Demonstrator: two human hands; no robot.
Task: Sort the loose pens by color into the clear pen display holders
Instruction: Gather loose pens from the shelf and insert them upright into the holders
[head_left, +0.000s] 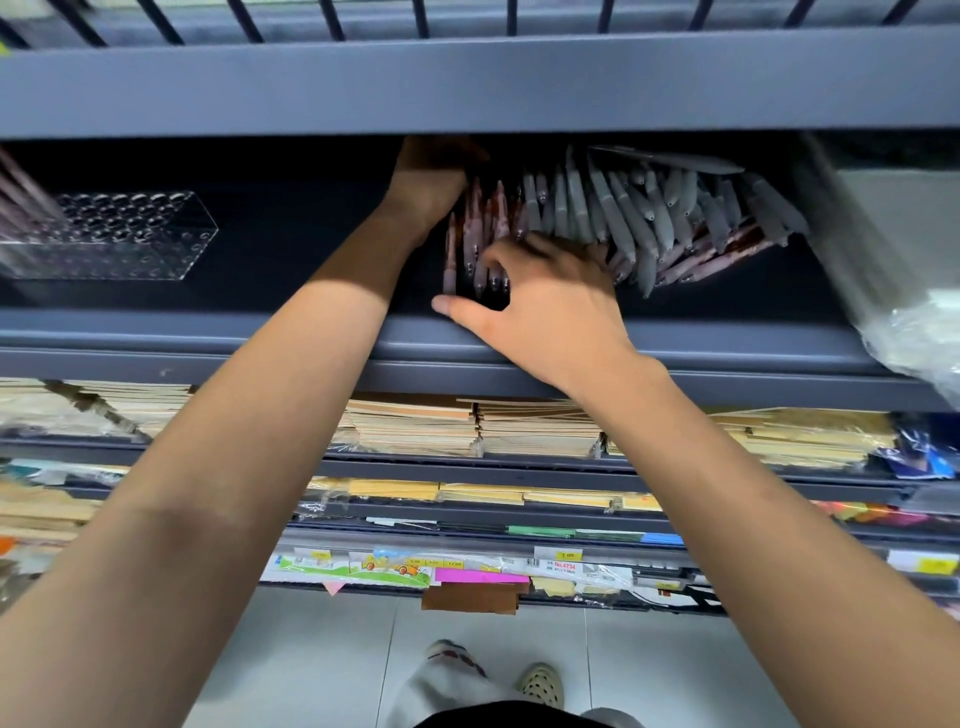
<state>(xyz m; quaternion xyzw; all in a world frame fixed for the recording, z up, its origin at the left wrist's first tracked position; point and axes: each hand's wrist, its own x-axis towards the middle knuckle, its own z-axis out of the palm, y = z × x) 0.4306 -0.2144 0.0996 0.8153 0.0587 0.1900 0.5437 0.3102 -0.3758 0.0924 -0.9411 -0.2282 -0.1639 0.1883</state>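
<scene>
A heap of loose pens lies on the dark shelf: reddish-brown pens (475, 234) at its left, grey pens (623, 208) to the right. My left hand (431, 176) reaches deep under the upper shelf at the far ends of the reddish pens; its fingers are hidden in shadow. My right hand (540, 306) rests over the near ends of the reddish pens, fingers curled around several of them, thumb stretched left along the shelf lip. A clear pen display holder (130, 239) with rows of holes stands at the left, a few dark pens in its left end.
The upper shelf's edge (467, 88) hangs low over the pens. A clear plastic bag (904, 291) sits at the right end of the shelf. Lower shelves hold stacks of notebooks (415, 426) and paper. Tiled floor and my feet are below.
</scene>
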